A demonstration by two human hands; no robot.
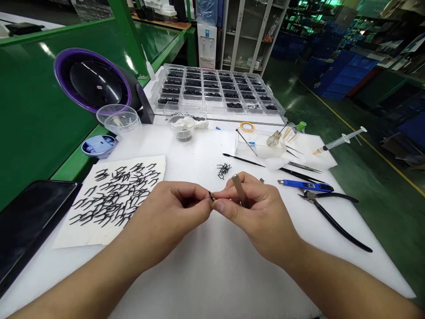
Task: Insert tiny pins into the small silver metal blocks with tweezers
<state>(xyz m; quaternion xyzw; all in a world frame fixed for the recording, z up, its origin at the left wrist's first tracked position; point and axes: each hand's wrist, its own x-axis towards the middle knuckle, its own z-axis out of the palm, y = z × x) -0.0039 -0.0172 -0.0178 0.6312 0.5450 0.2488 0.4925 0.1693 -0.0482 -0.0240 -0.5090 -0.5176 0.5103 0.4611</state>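
Observation:
Over the middle of the white table, my left hand [177, 210] and my right hand [257, 208] meet at their fingertips. Both pinch a small dark part [211, 196] from either side; its exact shape is mostly covered by the fingers. A pair of metal tweezers [238, 186] is also tucked in my right hand, its rounded end pointing up. Just beyond the fingers lies a small pile of thin black forked pieces [223, 170]. Left of my left hand, many similar black pieces [121, 177] are spread on a white paper sheet [79, 237].
A compartment box [212, 104] of black parts stands behind. At left are a purple-rimmed fan [96, 82], clear cups [122, 122] and a dark tablet-like slab [36, 221]. Cutting pliers [332, 208], a blue pen-like tool [307, 185] and a syringe [340, 141] lie right.

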